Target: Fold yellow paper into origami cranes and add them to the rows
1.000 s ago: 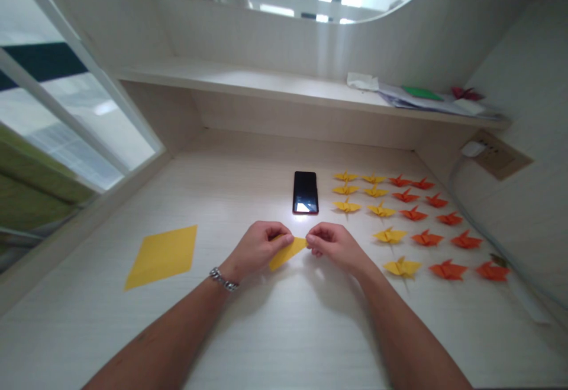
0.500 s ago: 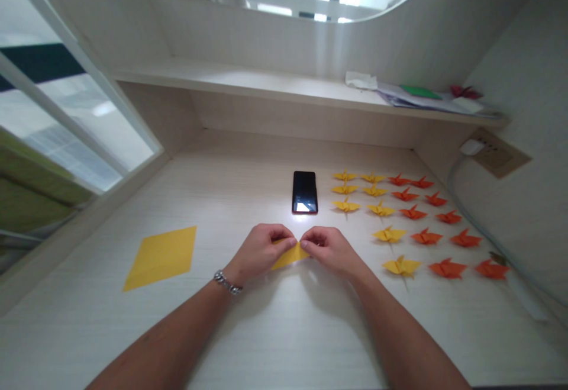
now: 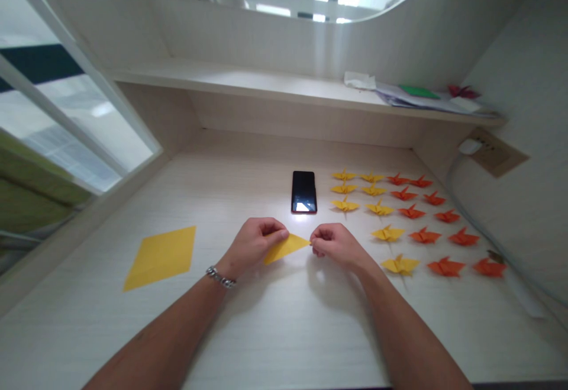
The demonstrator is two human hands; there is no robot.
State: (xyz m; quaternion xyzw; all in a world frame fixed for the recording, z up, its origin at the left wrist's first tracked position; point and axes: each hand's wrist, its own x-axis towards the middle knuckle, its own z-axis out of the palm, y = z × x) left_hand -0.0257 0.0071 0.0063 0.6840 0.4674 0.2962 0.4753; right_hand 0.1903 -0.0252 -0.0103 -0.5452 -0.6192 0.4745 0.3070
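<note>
Desk: pale wooden desk [image 3: 275, 331]; I see a phone [image 3: 304, 192] and paper cranes [image 3: 390, 233] behind.
Paper: folded yellow paper [image 3: 284, 248], between both hands.
Left hand [image 3: 252, 245]: pinches its left end.
Right hand [image 3: 337, 247]: pinches its right tip.
Handling: I judge it light, thin and easily creased; hold it by the corners.

No text, brand, number or sign can be read: the phone [image 3: 304, 192] shows only a dark, glaring screen, the papers [image 3: 419, 100] on the shelf [image 3: 248, 83] are too small to tell, and the folded yellow paper [image 3: 284, 248] is plain.
</note>
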